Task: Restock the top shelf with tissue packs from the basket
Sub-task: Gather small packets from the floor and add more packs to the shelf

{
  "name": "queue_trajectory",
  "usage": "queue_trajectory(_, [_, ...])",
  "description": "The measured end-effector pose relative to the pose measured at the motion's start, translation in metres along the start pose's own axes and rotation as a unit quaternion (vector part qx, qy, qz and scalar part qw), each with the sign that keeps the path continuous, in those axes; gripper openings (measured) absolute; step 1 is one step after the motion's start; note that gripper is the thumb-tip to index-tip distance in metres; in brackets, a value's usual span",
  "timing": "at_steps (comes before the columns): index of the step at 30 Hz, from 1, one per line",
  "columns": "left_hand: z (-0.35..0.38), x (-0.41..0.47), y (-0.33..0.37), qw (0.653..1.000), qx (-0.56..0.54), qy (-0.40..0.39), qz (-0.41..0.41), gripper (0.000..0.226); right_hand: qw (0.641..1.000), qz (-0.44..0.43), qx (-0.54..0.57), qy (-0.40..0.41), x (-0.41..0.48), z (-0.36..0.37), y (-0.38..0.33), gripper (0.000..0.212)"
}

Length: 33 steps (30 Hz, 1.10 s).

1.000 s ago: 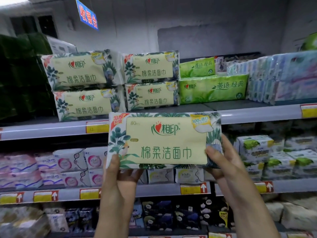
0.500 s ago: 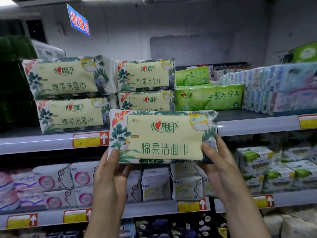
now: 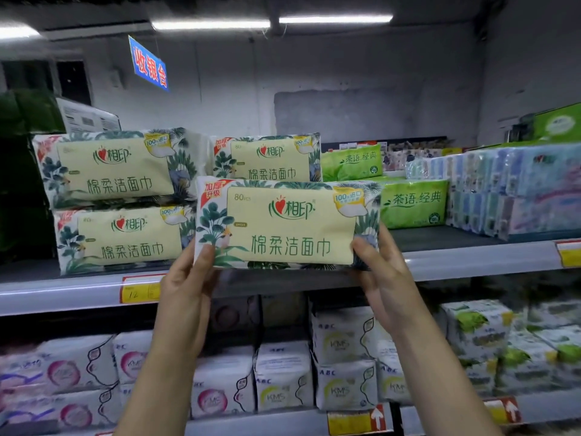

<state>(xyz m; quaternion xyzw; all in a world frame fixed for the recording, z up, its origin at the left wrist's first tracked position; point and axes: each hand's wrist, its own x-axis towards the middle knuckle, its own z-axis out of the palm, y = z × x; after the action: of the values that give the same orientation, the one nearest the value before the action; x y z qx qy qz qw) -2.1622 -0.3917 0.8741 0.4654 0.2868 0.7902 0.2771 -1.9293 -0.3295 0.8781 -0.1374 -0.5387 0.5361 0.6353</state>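
Note:
I hold a cream tissue pack with leaf print (image 3: 287, 225) in both hands at the front edge of the top shelf (image 3: 471, 262). My left hand (image 3: 188, 284) grips its lower left corner, thumb on the front. My right hand (image 3: 382, 278) grips the lower right corner the same way. Behind the held pack one matching pack (image 3: 267, 158) shows above it; whatever lies under that one is hidden. To the left stand two more matching packs, one (image 3: 113, 166) stacked on the other (image 3: 122, 239). The basket is out of view.
Green tissue packs (image 3: 412, 202) sit right of the held pack, with pale blue wrapped bundles (image 3: 515, 190) beyond them. A bare stretch of shelf lies in front of the green packs. Lower shelves hold white packs (image 3: 283, 379). A blue sign (image 3: 149, 66) hangs overhead.
Both hands have lifted the pack from below the shelf edge up to shelf level, where it now covers the lower pack of the middle stack. The view has tilted upward.

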Motion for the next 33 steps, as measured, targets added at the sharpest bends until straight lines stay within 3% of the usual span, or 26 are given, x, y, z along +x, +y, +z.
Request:
queue_trajectory(2, [-0.003,0.012,0.004,0.999,0.028,-0.020,0.014,0.083,0.999,-0.014,-0.048,-0.022,0.012,0.005,-0.005,0.090])
queue_trajectory(5, [-0.007,0.027,0.010,0.996,0.071,-0.035,0.032,0.069,0.992,-0.035,-0.110,-0.042,0.029,0.006,-0.013,0.039])
queue_trajectory(7, [-0.010,0.035,0.014,0.994,0.097,-0.038,0.041,0.077,0.984,-0.042,-0.156,-0.073,0.040,0.008,-0.018,0.030])
queue_trajectory(9, [-0.011,0.041,0.018,0.989,0.136,-0.041,0.047,0.073,0.976,-0.050,-0.195,-0.084,0.048,0.007,-0.019,0.034])
queue_trajectory(11, [-0.011,0.044,0.021,0.983,0.168,-0.046,0.057,0.050,0.972,-0.055,-0.208,-0.091,0.056,0.006,-0.020,0.034])
queue_trajectory(15, [-0.009,0.047,0.019,0.969,0.236,-0.037,0.070,0.027,0.965,-0.051,-0.237,-0.096,0.065,0.003,-0.019,0.029])
queue_trajectory(19, [-0.012,0.047,0.012,0.941,0.320,-0.037,0.103,0.011,0.960,-0.039,-0.257,-0.103,0.068,-0.001,-0.016,0.032])
queue_trajectory(21, [-0.013,0.045,0.006,0.907,0.396,-0.029,0.140,0.001,0.955,-0.034,-0.273,-0.110,0.069,-0.004,-0.014,0.039])
queue_trajectory(24, [-0.014,0.044,-0.003,0.873,0.451,-0.012,0.187,0.010,0.944,-0.022,-0.311,-0.106,0.072,-0.004,-0.012,0.046])
queue_trajectory(28, [-0.015,0.046,-0.011,0.839,0.487,0.011,0.242,0.023,0.930,-0.023,-0.350,-0.107,0.075,-0.005,-0.009,0.034])
queue_trajectory(33, [-0.013,0.041,-0.027,0.776,0.545,0.076,0.307,0.025,0.921,-0.038,-0.374,-0.103,0.077,-0.006,-0.004,0.042])
